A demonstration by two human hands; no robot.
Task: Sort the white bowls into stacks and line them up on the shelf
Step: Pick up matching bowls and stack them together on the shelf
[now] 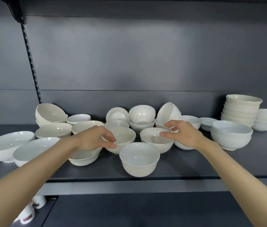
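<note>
Several white bowls lie scattered on a dark grey shelf point(195, 167). A deep bowl point(139, 158) stands nearest the front edge. Behind it sit two cream bowls, one on the left point(124, 136) and one on the right point(154, 140). My left hand point(93, 138) hovers at the near left rim of the left cream bowl, fingers loosely curved, holding nothing. My right hand point(182, 134) hovers over the right rim of the right cream bowl, fingers spread and relaxed. A tall stack of cream bowls point(240, 112) stands at the back right.
Wide shallow bowls point(6, 145) sit at the far left, a two-bowl stack point(231, 136) at the right, tilted bowls point(168, 113) and a small plate point(117, 114) lean near the back wall. A slotted upright point(31, 63) runs up the left. White cups point(31, 208) stand on the shelf below.
</note>
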